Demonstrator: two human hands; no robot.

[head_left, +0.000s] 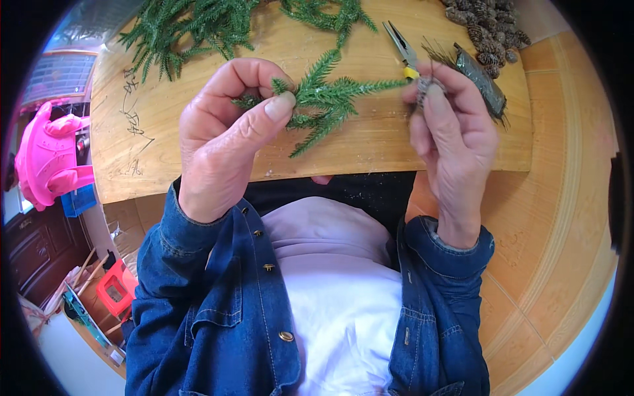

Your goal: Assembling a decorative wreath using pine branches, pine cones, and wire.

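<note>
Though in two hands (221, 142) (459, 135), one green sprig (325, 99), one pinecone (422, 91).

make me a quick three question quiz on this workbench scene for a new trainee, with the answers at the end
1. Multiple choice: what does the left hand pinch?
A) scissors
B) a green sprig
C) a paintbrush

2. True or false: the pliers lie with their tips pointing away from the person.

3. Fill in the blank: near the far right corner of the table lie many brown ____.

Key:
1. B
2. True
3. pine cones
</note>
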